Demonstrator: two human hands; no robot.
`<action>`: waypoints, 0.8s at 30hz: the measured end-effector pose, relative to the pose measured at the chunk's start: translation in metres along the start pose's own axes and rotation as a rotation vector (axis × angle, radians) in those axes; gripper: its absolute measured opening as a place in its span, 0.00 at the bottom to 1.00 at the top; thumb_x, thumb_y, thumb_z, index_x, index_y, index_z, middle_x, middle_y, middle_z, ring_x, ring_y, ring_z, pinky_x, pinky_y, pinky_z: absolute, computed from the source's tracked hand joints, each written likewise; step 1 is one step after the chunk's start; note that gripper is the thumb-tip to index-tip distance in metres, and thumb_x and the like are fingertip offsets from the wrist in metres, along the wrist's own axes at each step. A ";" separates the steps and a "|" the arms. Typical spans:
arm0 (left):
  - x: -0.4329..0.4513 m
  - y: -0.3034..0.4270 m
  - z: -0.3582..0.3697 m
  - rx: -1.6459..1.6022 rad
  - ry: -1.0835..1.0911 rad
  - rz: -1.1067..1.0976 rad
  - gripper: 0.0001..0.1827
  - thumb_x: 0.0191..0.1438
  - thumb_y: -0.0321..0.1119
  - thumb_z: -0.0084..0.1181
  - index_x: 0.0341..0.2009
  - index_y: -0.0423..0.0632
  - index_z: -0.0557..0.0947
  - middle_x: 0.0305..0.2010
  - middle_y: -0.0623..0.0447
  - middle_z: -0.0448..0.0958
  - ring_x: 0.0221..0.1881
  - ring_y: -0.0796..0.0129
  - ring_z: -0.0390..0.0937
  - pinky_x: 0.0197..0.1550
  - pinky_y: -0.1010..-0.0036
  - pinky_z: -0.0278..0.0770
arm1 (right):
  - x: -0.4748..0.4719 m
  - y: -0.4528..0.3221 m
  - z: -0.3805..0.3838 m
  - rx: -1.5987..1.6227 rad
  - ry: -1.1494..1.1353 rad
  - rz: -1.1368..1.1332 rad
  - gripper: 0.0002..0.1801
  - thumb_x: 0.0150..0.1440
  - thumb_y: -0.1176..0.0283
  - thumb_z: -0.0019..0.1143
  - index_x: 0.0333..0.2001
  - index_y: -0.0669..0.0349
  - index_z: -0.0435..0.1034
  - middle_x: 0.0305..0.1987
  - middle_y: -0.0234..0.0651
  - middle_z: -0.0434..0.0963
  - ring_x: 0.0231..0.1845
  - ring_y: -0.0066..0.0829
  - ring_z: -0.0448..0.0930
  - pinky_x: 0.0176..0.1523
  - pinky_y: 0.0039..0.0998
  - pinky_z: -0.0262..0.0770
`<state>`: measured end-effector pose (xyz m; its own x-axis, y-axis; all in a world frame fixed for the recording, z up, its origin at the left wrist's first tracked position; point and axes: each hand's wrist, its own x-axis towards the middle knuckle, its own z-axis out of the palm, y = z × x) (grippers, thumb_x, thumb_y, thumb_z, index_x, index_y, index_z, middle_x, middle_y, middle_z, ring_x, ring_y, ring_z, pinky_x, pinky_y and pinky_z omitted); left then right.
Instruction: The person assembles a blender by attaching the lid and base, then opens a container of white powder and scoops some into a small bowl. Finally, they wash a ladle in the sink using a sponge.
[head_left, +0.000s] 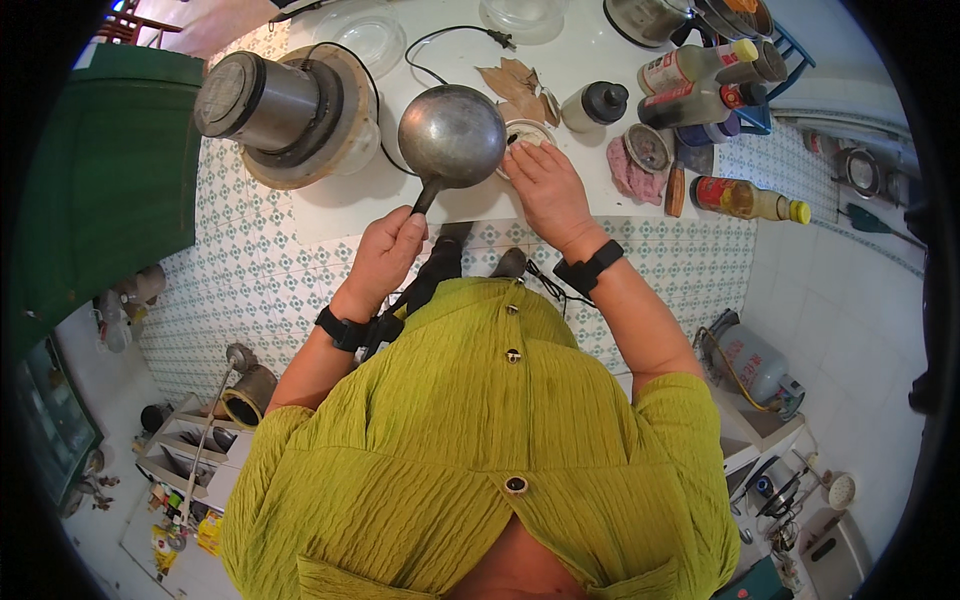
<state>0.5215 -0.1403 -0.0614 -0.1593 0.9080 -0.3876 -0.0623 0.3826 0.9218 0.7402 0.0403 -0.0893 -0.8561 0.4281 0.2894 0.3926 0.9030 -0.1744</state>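
My left hand is closed around the short handle of a metal ladle, whose round, scuffed bowl is over the white table. Close to the ladle's right side is a small bowl with something pale in it and a dark spot near its left edge. The fingers of my right hand lie over the near part of that bowl, and their tips reach its contents. Whether they pinch anything is hidden. Brown dry leaves lie just behind the bowl.
On the table's left stands a metal appliance with a black cord. A dark-lidded jar, several bottles, a pink cloth and a wooden handle are at right. One yellow-capped bottle lies near the table edge.
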 end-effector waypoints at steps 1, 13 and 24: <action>0.000 0.000 -0.001 0.003 0.003 0.000 0.18 0.70 0.45 0.45 0.31 0.47 0.74 0.22 0.63 0.66 0.20 0.82 0.58 0.22 0.83 0.56 | -0.001 0.000 0.000 0.011 0.010 0.000 0.21 0.50 0.77 0.53 0.50 0.64 0.73 0.54 0.42 0.78 0.58 0.40 0.76 0.67 0.40 0.66; -0.006 0.004 -0.008 0.050 0.031 -0.005 0.18 0.68 0.41 0.47 0.28 0.43 0.74 0.20 0.61 0.67 0.23 0.77 0.62 0.28 0.76 0.64 | -0.005 0.001 0.001 0.107 0.064 0.000 0.15 0.47 0.77 0.56 0.42 0.63 0.75 0.39 0.36 0.77 0.47 0.39 0.78 0.65 0.41 0.70; -0.005 0.004 -0.009 0.028 0.014 -0.015 0.18 0.68 0.41 0.47 0.29 0.44 0.74 0.21 0.61 0.67 0.23 0.77 0.62 0.27 0.76 0.63 | -0.001 -0.009 -0.021 0.639 0.175 0.471 0.15 0.54 0.80 0.51 0.46 0.62 0.75 0.44 0.40 0.78 0.49 0.39 0.79 0.62 0.35 0.71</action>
<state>0.5127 -0.1447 -0.0564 -0.1723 0.8996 -0.4013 -0.0370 0.4012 0.9153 0.7451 0.0324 -0.0680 -0.5632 0.8052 0.1856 0.3855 0.4547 -0.8029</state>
